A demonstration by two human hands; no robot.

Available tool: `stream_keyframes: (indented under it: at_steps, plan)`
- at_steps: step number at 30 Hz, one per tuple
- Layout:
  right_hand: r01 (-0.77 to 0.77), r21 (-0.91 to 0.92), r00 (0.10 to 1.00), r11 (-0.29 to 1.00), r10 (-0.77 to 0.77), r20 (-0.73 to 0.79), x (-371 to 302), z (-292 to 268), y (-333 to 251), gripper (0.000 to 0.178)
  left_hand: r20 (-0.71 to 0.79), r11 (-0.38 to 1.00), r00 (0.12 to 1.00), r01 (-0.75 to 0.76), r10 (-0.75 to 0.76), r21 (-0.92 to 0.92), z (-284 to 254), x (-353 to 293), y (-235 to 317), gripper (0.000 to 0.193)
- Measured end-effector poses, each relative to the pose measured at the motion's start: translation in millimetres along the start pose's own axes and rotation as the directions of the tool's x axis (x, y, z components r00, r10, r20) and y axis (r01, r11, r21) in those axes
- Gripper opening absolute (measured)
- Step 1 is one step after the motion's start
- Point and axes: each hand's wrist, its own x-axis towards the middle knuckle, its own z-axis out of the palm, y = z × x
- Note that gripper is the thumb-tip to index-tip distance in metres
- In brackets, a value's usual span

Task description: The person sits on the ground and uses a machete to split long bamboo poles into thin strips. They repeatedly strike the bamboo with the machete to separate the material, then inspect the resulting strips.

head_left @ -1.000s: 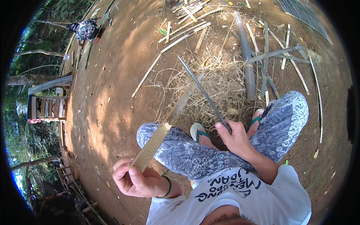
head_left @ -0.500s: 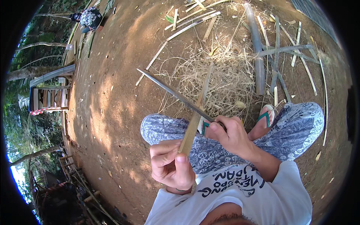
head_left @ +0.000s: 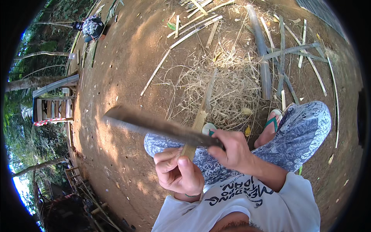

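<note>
A flat bamboo strip (head_left: 199, 119) slants away from me over the heap of shavings. Its near end is pinched between the thumb and fingers of my left hand (head_left: 178, 171). My right hand (head_left: 234, 151) is closed round the handle of a machete (head_left: 154, 128). The broad dark blade, smeared by motion, points left and crosses over the strip just beyond my left fingers. Whether blade and strip touch, I cannot tell. Most of the handle is hidden in my right fist.
Curly bamboo shavings (head_left: 228, 89) pile up beyond my sandalled feet. A thick bamboo pole (head_left: 261, 58) and several split strips (head_left: 305, 54) lie at the far right. More strips (head_left: 193, 33) lie at the top. Another person (head_left: 92, 28) is far off at upper left, near a small wooden structure (head_left: 54, 108).
The machete has come nearer to me along the strip, and its blade has turned to show its broad side. My left hand keeps its grip in nearly the same place.
</note>
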Motion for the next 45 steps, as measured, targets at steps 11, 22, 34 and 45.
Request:
stream_keyframes:
  at_steps: [11,22,34,45]
  plan:
    - [-0.378,-0.235,0.918,0.896,0.395,0.028,-2.1,-5.8,64.3,0.051,0.019,0.997,0.999,0.046,-0.048,0.056,0.7,-1.6,9.3,0.014]
    - [-0.266,-0.201,0.956,0.943,0.285,0.075,1.4,-3.5,63.3,0.044,-0.047,0.999,0.999,0.016,-0.014,0.043,-2.3,7.1,1.6,0.017]
    - [-0.107,-0.054,0.972,0.993,0.115,0.203,19.7,15.3,30.4,0.05,-0.168,0.999,0.985,0.041,-0.036,0.027,-10.7,20.8,-13.1,0.022]
    - [-0.292,-0.209,0.941,0.933,0.32,0.114,16.3,19.4,75.7,0.054,-0.153,0.999,0.988,0.034,-0.031,0.021,-12.1,25.5,-9.5,0.021]
